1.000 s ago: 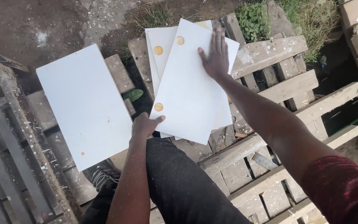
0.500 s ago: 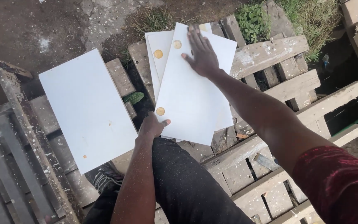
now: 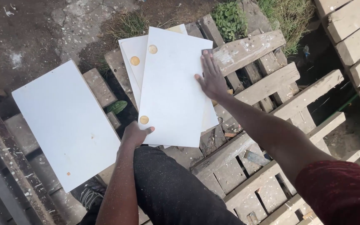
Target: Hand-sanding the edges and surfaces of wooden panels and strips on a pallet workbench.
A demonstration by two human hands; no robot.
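Far left, a single white panel (image 3: 65, 125) lies flat across the wooden pallets (image 3: 255, 54), apart from the rest and untouched. Next along, the left hand (image 3: 135, 135) pinches the near bottom corner of the top panel (image 3: 173, 89), thumb over its face beside a round yellow sticker (image 3: 144, 120). That panel sits on a fanned stack straight ahead of the person, long axis running away from them, tipped slightly right. I count at least three panels in the stack, edges of the lower ones showing at the upper left, plus the loner; three stickers show. The right hand (image 3: 210, 77) lies open and flat on the top panel's right edge, fingers spread. The hands are well apart, left nearer the body, above a dark-trousered knee (image 3: 167, 187).
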